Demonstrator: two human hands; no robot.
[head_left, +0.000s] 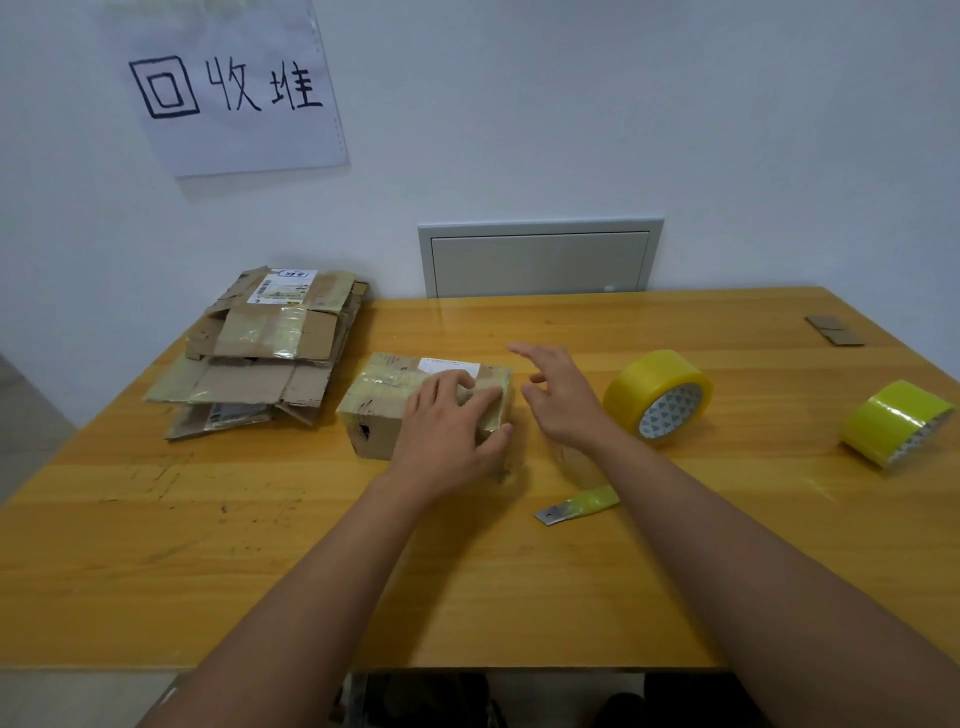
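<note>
Steadying the taped box (384, 387) on the table (208, 545).
Left hand (447, 426) clamps it, fingers over the top, thumb seemingly round its side, to stop it sliding; right hand (558, 400) hovers spread and empty beside it.

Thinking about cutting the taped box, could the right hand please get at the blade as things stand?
Probably yes: the right hand hovers open, and the blade lies uncovered on the table by its forearm.

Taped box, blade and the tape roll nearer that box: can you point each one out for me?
taped box (382, 387), head view, on its taped top face.
blade (576, 505), head view, on its yellow-wrapped middle.
nearer tape roll (649, 381), head view, on its yellow outer band.
</note>
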